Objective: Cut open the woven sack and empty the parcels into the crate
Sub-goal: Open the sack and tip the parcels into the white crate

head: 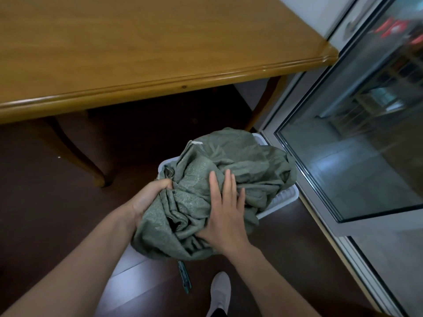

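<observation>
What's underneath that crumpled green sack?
A white crate, only its rim showing, and a teal object poking out on the floor. Whatever is inside the crate is hidden by the sack.

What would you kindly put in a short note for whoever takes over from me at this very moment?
Left hand: grips a bunched fold of the green woven sack.
Right hand: lies flat on the sack, fingers straight.
Things: the sack is crumpled over the white crate on the floor beside the glass door. A slim green tool, probably the cutter, lies on the floor at the sack's near edge.
Done: the sack looks limp, so probably cut and largely emptied. No parcels show, as the sack hides the crate's inside.
Left: shake out the sack, lift it off, and check the crate.
</observation>
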